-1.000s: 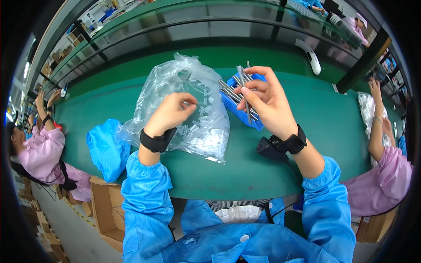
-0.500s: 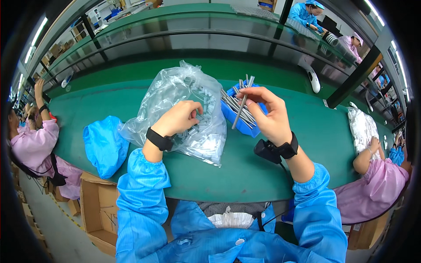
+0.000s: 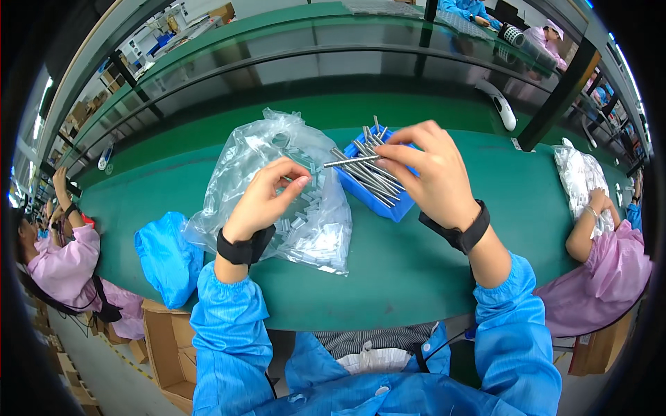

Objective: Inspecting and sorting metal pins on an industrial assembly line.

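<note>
My right hand [image 3: 438, 177] pinches a thin metal rod [image 3: 341, 163] between thumb and fingers, holding it nearly level with its free end toward the left. Below it, a blue bin [image 3: 394, 212] holds several similar metal rods [image 3: 374, 182], lying at mixed angles. My left hand [image 3: 260, 201] hovers over an opened clear plastic bag [image 3: 232, 166], thumb and forefinger pinched together. Whatever sits between those fingertips is too small to make out. Short clear tube pieces [image 3: 300, 220] lie inside the bag. The rod's free end is close to my left fingertips, with a gap between.
A bundled blue cloth [image 3: 168, 260] lies left of the bag on the green table [image 3: 388, 284]. A white bag [image 3: 581, 182] is at the right beside a person in pink; another person in pink sits left. A cardboard box [image 3: 161, 347] stands below the table's left edge.
The rod in my right hand has swung from steep to nearly level, pointing left. My left hand has lifted from the bag's contents, fingertips now pinched. The view has shifted slightly.
</note>
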`<control>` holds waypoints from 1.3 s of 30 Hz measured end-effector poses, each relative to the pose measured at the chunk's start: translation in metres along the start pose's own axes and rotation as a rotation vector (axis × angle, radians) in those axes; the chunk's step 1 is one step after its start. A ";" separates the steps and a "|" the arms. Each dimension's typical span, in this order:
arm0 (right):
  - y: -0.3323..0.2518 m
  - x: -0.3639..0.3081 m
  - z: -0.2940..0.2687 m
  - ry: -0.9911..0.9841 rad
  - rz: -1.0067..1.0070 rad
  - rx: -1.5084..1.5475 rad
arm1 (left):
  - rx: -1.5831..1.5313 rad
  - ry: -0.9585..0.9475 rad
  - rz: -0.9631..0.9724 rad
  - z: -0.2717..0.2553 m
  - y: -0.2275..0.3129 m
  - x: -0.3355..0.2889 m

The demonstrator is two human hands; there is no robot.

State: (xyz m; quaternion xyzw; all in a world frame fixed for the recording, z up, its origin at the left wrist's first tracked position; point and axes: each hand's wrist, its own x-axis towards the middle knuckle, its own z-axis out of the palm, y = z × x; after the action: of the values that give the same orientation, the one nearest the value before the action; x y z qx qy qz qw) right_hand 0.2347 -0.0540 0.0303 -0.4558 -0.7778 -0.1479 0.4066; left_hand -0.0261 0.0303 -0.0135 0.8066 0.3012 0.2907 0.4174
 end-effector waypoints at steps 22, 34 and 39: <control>-0.008 -0.006 0.009 -0.248 0.050 -0.011 | -0.374 0.138 0.092 0.018 0.013 0.000; -0.001 -0.011 0.006 -0.251 0.040 0.096 | -0.052 0.252 0.217 0.020 0.027 0.000; -0.002 -0.007 0.005 -0.294 0.083 0.192 | -0.131 0.256 0.173 0.018 0.028 -0.004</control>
State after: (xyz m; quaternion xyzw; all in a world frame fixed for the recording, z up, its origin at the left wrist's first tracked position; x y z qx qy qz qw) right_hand 0.2325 -0.0565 0.0221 -0.4631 -0.8200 0.0122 0.3361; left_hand -0.0089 0.0051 0.0007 0.7568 0.2619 0.4451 0.4006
